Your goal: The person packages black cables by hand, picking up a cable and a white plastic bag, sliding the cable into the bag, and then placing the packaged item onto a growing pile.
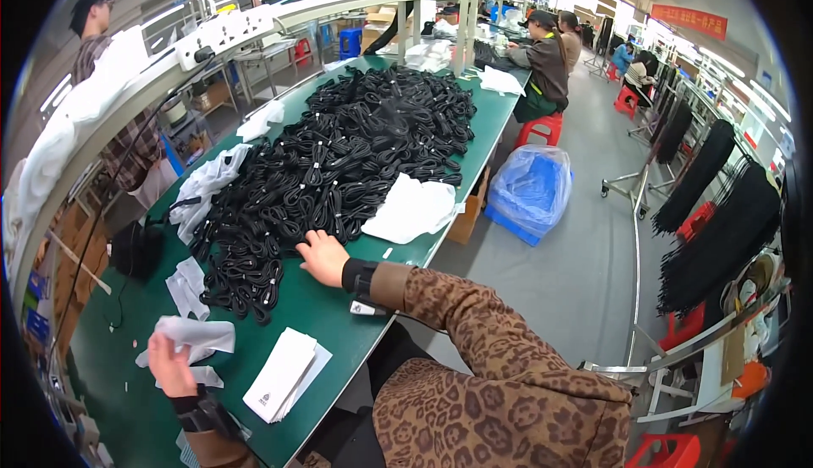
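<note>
A large heap of coiled black cables (pixel 339 146), each bundle tied with a small band, covers much of the green table (pixel 339 383). My right hand (pixel 324 258) reaches to the heap's near edge, its fingers apart and touching the bundles; nothing is gripped in it. At the lower left, my left hand (pixel 172 368) is slightly blurred, its fingers at a translucent white plastic bag (pixel 203 334) that it seems to hold above the tabletop. More crumpled white bags (pixel 188 288) lie beside that hand. Between my arms rests a stack of white printed sheets or flat bags (pixel 284 373).
A white sheet (pixel 412 208) lies on the heap's right edge. A blue bin with a clear liner (pixel 531 188) stands on the floor, near a co-worker (pixel 546 66) on a red stool (pixel 540 131). Racks of black cables (pixel 720 231) line the right; another person (pixel 93 36) stands far left.
</note>
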The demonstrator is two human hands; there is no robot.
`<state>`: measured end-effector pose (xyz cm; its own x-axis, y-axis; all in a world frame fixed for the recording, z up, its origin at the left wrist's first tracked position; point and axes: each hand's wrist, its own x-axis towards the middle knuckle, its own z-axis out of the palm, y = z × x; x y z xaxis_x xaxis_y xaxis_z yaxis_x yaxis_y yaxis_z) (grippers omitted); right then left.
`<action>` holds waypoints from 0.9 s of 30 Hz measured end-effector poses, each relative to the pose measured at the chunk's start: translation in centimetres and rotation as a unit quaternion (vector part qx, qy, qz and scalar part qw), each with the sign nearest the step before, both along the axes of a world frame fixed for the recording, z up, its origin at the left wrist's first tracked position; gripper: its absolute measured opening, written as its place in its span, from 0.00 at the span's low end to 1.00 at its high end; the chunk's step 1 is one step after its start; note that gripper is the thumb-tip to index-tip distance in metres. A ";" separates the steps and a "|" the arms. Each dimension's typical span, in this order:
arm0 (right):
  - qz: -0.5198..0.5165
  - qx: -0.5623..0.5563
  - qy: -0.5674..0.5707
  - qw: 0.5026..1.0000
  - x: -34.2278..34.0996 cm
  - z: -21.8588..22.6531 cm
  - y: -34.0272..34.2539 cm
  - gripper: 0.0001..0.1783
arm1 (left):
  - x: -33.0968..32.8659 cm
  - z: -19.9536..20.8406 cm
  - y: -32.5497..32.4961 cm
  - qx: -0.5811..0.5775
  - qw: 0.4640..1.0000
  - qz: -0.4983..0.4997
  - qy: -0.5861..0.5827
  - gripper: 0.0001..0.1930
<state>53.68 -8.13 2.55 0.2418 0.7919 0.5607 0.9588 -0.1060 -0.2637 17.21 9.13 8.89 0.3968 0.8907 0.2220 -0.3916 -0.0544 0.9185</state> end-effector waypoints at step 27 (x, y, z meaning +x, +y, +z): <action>0.197 -0.049 0.232 0.951 -5.4 -0.9 -5.7 0.21 | 9.7 -5.8 -15.0 0.356 0.807 0.006 0.471 0.07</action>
